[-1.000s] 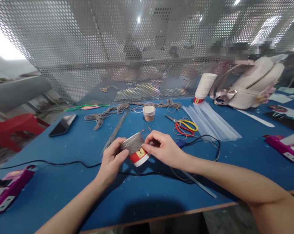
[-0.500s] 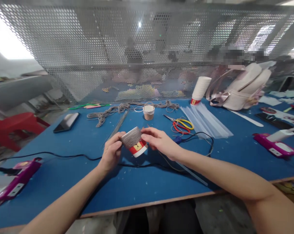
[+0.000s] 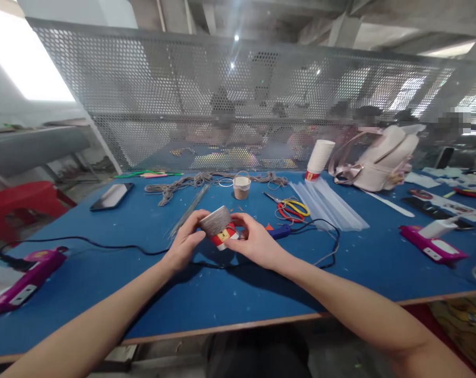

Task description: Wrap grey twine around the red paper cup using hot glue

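A paper cup (image 3: 224, 237), red and white below, has grey cord wound around its upper part. It is tilted between my two hands. My left hand (image 3: 187, 240) grips its left side near the rim, fingers behind and thumb in front. On the right, my right hand (image 3: 254, 242) holds the lower part, with its thumb across the front. Just beyond my right hand lies a blue corded tool (image 3: 280, 232), partly hidden, which looks like a glue gun. Behind the cup stands a small cord-covered basket (image 3: 241, 189) with a handle.
Grey cord (image 3: 178, 185) lies along the back, near red-yellow pliers (image 3: 291, 209) and clear strips (image 3: 328, 205). Stacked paper cups (image 3: 320, 157) lean beside a pale backpack (image 3: 383, 157). A phone (image 3: 112, 197) and purple power strip (image 3: 35, 278) sit left; another power strip (image 3: 433, 245) lies right.
My right hand has shifted down from the cup's wound upper part to its lower part, its thumb now across the front. More of the blue tool shows. The head view has tilted up.
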`<act>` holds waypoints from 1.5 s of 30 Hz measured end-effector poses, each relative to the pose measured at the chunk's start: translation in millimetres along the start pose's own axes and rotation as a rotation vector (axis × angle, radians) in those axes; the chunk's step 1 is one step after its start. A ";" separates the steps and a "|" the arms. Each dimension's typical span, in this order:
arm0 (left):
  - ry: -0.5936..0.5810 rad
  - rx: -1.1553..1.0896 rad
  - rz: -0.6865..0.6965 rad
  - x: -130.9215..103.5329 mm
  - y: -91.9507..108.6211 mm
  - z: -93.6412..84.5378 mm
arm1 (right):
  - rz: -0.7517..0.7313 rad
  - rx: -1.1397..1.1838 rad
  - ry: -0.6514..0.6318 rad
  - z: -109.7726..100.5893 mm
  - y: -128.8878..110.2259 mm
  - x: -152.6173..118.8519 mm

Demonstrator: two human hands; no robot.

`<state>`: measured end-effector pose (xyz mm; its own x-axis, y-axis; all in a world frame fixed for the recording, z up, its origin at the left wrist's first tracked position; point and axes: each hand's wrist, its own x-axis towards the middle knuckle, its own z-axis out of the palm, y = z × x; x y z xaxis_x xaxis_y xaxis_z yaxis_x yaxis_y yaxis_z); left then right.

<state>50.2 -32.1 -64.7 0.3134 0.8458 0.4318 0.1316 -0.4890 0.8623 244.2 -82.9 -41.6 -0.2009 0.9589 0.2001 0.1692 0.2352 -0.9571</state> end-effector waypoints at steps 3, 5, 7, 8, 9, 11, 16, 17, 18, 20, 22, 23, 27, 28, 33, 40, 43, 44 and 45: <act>0.050 0.178 0.111 -0.5 16.0 3.9 | -0.037 -0.105 0.024 -4.1 -1.3 -0.4; 0.014 0.282 0.159 -0.6 22.9 7.5 | -0.062 -0.216 0.026 -7.6 -0.2 -0.8; 0.013 0.347 0.157 -0.9 24.6 10.8 | -0.089 -0.302 0.006 -10.7 3.0 -0.9; 0.024 0.366 0.148 -1.3 24.0 12.1 | -0.102 -0.329 -0.007 -11.9 5.3 -0.9; 0.026 0.378 0.133 -1.9 22.8 13.2 | -0.113 -0.348 -0.021 -12.9 7.9 -0.9; 0.030 0.386 0.107 -3.4 20.2 15.0 | -0.120 -0.369 -0.038 -14.2 12.8 -0.7; 0.092 0.394 -0.004 -7.5 21.6 19.1 | -0.077 -0.437 -0.044 -13.8 10.5 1.1; 0.112 0.394 -0.031 -8.2 23.1 19.8 | -0.069 -0.462 -0.045 -13.0 7.5 1.7; 0.127 0.393 -0.054 -8.8 24.8 20.2 | -0.065 -0.491 -0.049 -11.9 4.4 2.4; 0.149 0.382 -0.057 -9.5 28.5 20.2 | -0.077 -0.551 -0.056 -9.5 -1.0 3.3; 0.127 0.371 -0.032 -8.8 32.4 19.4 | -0.104 -0.592 -0.043 -6.7 -4.0 3.5; 0.124 0.363 -0.018 -8.0 34.4 18.7 | -0.119 -0.601 -0.023 -5.2 -4.7 3.5; 0.064 0.313 0.015 -2.9 41.1 14.0 | -0.140 -0.552 0.068 -1.0 -8.4 4.8; 0.051 0.286 0.017 -1.8 42.1 12.0 | -0.126 -0.518 0.075 -0.6 -10.8 5.5; 0.015 0.193 -0.048 0.6 42.4 -7.8 | 0.039 -0.332 0.139 -1.2 -27.3 7.0; 0.171 0.116 -0.057 4.4 27.6 -31.0 | 0.068 -0.329 0.219 17.2 -20.1 -7.0; 0.207 0.076 -0.060 5.9 17.6 -26.0 | -0.002 -0.393 0.257 28.6 -9.1 -9.8; 0.207 0.067 -0.058 5.5 14.5 -23.6 | -0.042 -0.415 0.276 31.9 -5.7 -9.0; 0.204 0.061 -0.051 4.5 11.8 -21.3 | -0.087 -0.436 0.299 35.1 -2.3 -7.4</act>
<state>33.1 -29.5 -46.9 0.1091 0.8924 0.4379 0.2014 -0.4512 0.8694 211.4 -96.1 -48.2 0.0403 0.9213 0.3867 0.5617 0.2992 -0.7714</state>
